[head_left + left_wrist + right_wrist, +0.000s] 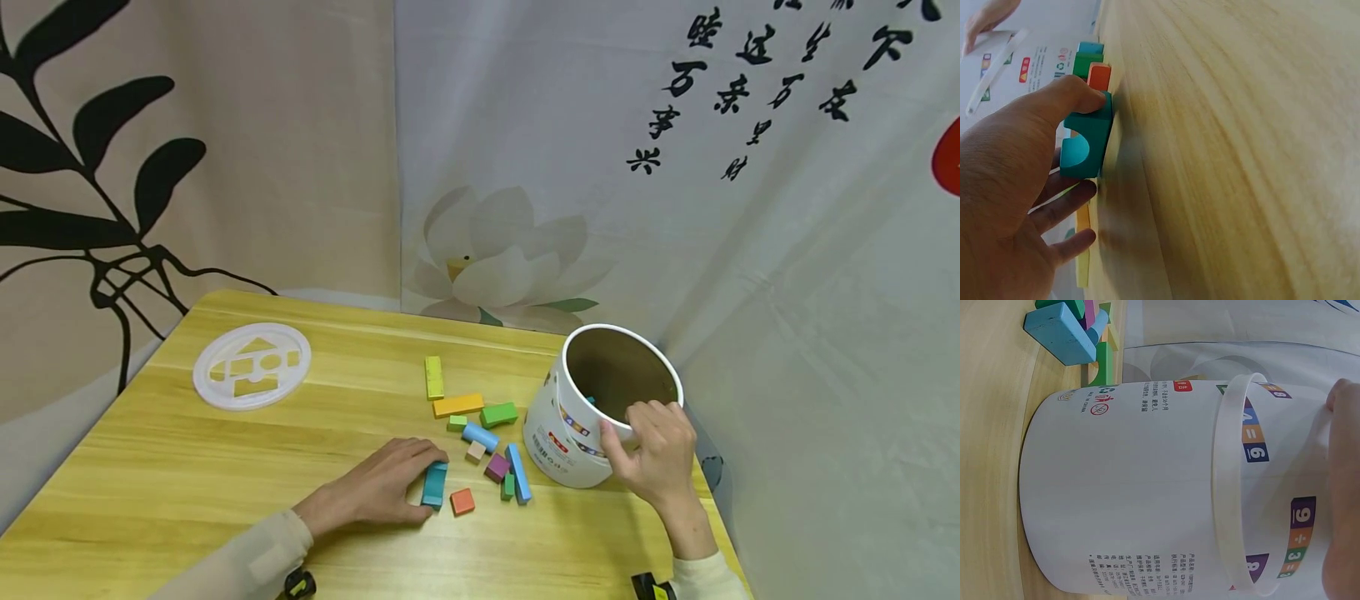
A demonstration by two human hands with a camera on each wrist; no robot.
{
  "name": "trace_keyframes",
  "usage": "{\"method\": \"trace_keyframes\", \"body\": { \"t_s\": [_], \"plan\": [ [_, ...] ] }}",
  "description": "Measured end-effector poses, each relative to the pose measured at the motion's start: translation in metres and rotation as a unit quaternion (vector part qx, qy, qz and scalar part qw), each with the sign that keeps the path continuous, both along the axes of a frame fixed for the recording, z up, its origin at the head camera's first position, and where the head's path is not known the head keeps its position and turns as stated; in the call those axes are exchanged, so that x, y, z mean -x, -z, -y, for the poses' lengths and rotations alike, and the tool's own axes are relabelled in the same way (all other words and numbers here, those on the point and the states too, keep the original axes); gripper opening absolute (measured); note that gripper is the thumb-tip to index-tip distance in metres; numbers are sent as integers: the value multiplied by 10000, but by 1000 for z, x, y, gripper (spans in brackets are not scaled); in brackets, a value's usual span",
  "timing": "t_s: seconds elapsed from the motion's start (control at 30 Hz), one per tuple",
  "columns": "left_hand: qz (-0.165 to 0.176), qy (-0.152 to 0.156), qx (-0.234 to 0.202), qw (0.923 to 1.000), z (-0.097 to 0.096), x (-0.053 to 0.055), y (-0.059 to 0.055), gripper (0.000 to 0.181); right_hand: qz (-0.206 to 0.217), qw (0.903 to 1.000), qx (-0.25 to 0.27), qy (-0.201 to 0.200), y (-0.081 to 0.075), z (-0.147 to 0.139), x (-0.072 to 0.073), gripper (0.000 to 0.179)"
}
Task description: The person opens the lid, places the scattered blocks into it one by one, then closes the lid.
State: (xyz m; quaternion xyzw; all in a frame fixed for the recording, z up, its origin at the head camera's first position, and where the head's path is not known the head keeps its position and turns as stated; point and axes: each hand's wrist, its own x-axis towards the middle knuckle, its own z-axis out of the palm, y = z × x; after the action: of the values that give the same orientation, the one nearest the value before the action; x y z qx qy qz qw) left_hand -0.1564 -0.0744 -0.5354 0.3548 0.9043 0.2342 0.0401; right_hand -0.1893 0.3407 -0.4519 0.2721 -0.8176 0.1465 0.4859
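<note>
My left hand (384, 485) pinches a teal arch-shaped wooden block (434, 485) between thumb and fingers. In the left wrist view, the rounded notch of that teal block (1101, 140) faces the camera, and the block touches or nearly touches the tabletop. Just right of it lies an orange-red block (462, 502). My right hand (662, 454) grips the near rim of a white printed bucket (551, 429). The bucket stands on the table, tilted slightly if at all; a bit of blue shows inside, the rest of its inside is dark. A white handle (1229, 481) hangs along its side.
Between hand and bucket lie a purple block (497, 467), a long blue block (518, 475), a blue cylinder (480, 437) and several green, yellow, orange and plain blocks. A white oval lid with cut-out shapes (294, 379) rests at the table's far left. Curtains hang behind the table.
</note>
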Motion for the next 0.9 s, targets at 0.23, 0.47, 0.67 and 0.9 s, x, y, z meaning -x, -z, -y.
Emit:
{"method": "trace_keyframes", "body": {
  "t_s": [0.23, 0.47, 0.67, 0.9],
  "plan": [
    [-20, -65, -267, 9996, 1, 4, -3, 67, -37, 10000, 1, -14, -1, 0, -1, 57],
    [43, -15, -684, 9976, -3, 11, -20, 71, 34, 10000, -2, -1, 0, 0, -1, 57],
    [-391, 57, -970, 9945, -12, 23, -38, 74, 83, 10000, 9, 6, 2, -2, -1, 58],
    [-891, 223, -1282, 9875, -22, 41, -63, 71, 102, 9999, -18, 28, 2, -2, -1, 58]
  ]
}}
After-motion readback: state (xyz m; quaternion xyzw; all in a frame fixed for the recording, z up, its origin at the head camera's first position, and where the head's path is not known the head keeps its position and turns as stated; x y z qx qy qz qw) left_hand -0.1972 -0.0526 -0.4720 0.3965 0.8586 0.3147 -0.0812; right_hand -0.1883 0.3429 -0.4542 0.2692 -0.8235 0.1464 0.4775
